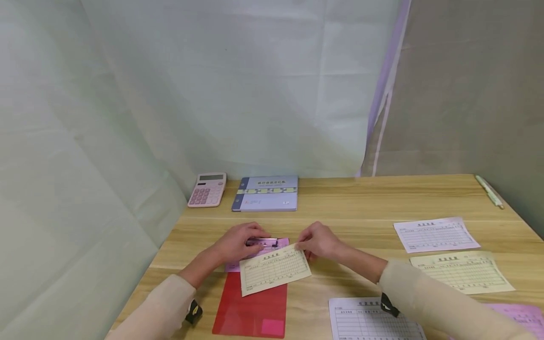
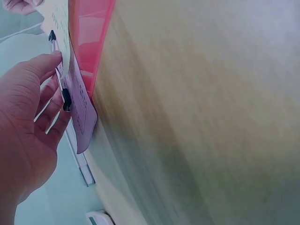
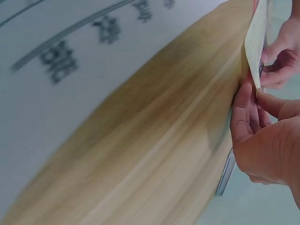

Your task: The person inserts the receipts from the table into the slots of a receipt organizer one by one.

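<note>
A red clipboard lies in front of me with its wire clip at the far edge and a pink paper form under the clip. My left hand grips the clip, thumb on the near side and fingers behind, as the left wrist view also shows. A yellow form slants over the pink form and the board. My right hand pinches the yellow form's upper right corner between thumb and fingers; in the right wrist view the yellow form appears nearly edge-on.
Behind stand a pink calculator and a blue account book. On the right lie a white form, a yellow form and a pink form. Another white form lies under my right forearm. A pen rests at the far right edge.
</note>
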Tool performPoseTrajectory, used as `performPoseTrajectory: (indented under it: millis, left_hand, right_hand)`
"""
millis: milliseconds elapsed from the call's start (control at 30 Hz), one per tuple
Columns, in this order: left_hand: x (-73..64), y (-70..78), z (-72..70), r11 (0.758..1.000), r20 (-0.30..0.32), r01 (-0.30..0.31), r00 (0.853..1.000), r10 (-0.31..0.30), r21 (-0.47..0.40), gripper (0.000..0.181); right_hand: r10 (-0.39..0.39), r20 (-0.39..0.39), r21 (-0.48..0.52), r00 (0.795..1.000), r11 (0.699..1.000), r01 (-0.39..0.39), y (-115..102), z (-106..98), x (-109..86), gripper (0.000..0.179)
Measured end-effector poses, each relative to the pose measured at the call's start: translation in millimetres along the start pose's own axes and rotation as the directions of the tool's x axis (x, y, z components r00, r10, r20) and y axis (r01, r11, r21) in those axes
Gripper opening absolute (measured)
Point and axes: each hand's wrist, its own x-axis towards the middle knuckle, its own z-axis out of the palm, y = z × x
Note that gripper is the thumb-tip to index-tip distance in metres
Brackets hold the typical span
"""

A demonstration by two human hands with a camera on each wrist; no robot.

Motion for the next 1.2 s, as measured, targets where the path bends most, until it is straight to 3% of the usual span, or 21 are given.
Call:
performPoseTrajectory:
  millis: [133,300,433,700,933,1200]
  left_hand:
    - [0.2,2.8,-2.2,0.998,-0.006,-0.036,0.999,0.037,0.041,0.031]
    - [1.6,6.8,-4.5,0.991,-0.011,-0.082,0.996,0.083,0.106,0.029]
    - [3.1,7.0,-5.5,0.989,0.0,-0.086,0.996,0.087,0.119,0.03]
    - [7.0,5.1,-10.3,0.982,0.024,-0.121,0.993,0.118,0.149,0.033]
    - [8.1,10.7,-14.7,0.984,0.053,-0.074,0.996,0.066,0.164,0.036]
    - [10.3,13.6,-16.3,0.976,0.068,-0.078,0.996,0.065,0.203,0.035]
  right_hand:
    - [0.016,-0.01,0.035,1.0,0.999,-0.016,-8.2,3.4,2.2,0.006]
    - [0.118,-0.019,0.132,0.993,0.985,-0.115,-18.6,12.8,8.2,0.005]
    - [0.166,-0.021,0.164,0.986,0.973,-0.16,-21.5,18.6,12.7,0.005]
    - [0.159,0.001,0.14,0.987,0.977,-0.158,-20.0,23.3,18.2,0.004]
    - [0.158,-0.004,0.082,0.988,0.984,-0.157,-23.3,23.5,18.9,0.006]
    - [0.178,-0.018,0.03,0.984,0.984,-0.177,-27.9,25.2,21.2,0.009]
